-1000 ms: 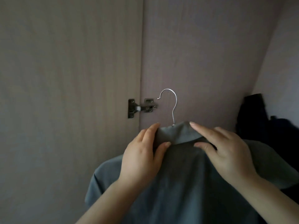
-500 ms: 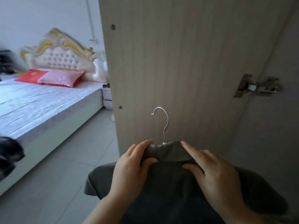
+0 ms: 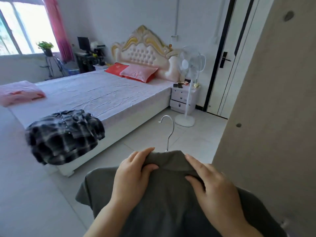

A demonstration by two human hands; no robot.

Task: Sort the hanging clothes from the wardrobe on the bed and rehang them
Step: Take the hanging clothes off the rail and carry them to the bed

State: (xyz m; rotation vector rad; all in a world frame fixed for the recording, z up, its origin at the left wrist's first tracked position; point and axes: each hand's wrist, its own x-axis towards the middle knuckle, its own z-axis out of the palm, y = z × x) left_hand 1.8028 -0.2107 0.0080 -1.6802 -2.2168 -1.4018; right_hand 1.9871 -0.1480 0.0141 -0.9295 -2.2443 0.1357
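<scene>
Shirt (image 3: 162, 207), grey, hung on a hanger; hook (image 3: 169, 132) stands just above the grip. Left hand (image 3: 136, 173) pinches the collar and right hand (image 3: 215, 190) pinches it alongside, likely to keep the shoulders seated while carrying. Bed (image 3: 102, 96) lies ahead and left of the grip, with a plaid garment (image 3: 65, 135) on its near corner. Wardrobe door (image 3: 273, 117) is to the right. No legible writing.

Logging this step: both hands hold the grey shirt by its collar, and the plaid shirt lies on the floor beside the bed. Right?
No: the head view shows the plaid shirt on the bed, at its near corner, draping over the edge, not on the floor. The left hand and right hand do hold the grey shirt by its collar.
</scene>
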